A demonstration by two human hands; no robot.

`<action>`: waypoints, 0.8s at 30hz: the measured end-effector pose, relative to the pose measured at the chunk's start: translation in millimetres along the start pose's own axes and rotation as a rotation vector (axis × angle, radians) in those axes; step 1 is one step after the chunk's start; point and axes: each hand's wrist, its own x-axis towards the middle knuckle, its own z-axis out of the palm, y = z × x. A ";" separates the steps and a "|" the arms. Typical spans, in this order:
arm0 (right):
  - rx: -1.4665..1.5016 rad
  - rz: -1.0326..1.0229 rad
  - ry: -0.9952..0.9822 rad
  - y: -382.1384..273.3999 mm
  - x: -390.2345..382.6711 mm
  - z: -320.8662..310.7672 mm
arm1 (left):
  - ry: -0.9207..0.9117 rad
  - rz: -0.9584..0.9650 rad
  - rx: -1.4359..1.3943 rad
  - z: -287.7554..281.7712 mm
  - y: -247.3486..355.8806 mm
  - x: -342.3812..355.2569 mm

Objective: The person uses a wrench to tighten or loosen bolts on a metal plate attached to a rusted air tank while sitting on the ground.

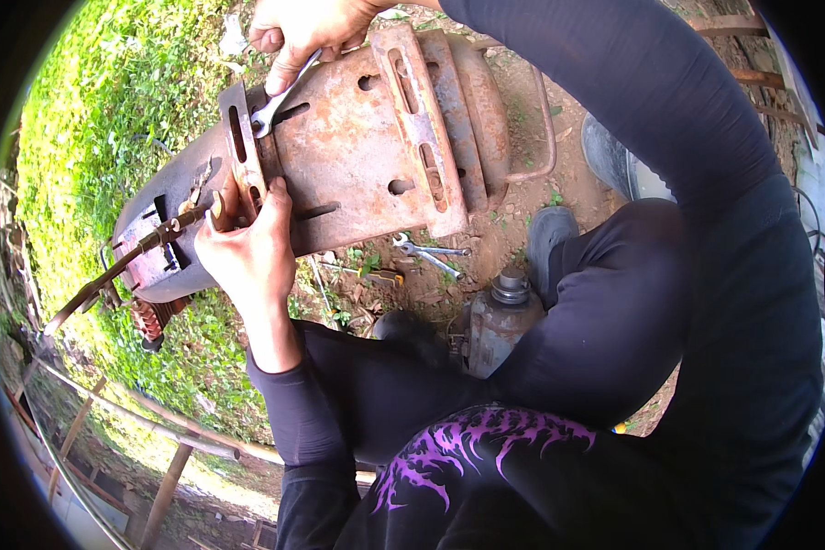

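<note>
A rusty metal tank point(339, 137) lies in front of me with slotted metal bars across it. My right hand point(310, 35) reaches over its far side, fingers closed round a combination wrench point(284, 96). The wrench's open jaw rests beside the left slotted bracket point(238, 137), next to a slot in the rusty plate. My left hand point(255, 252) grips the near end of that bracket, thumb on top and fingers partly hidden behind it. Whether a nut or bolt sits in the jaw, I cannot make out.
Two wrenches point(431, 252) and a yellow-and-black tool point(376, 273) lie on the dirt nearby. A grimy metal bottle jack point(504, 316) stands between my legs. A rusty rod point(119, 266) sticks out at left. Grass point(92, 101) grows beyond; a bent handle point(548, 128) juts from the tank's right end.
</note>
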 end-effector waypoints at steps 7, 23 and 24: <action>0.336 0.278 0.065 -23.9 -39.8 -1.9 | -0.010 0.036 -0.073 6.9 0.1 1.7; 0.393 -0.095 0.085 37.1 1.5 8.7 | -0.009 0.128 -0.009 6.5 -0.7 0.2; 0.566 -0.137 0.080 47.6 5.3 7.8 | 0.003 0.141 -0.006 8.6 0.3 0.5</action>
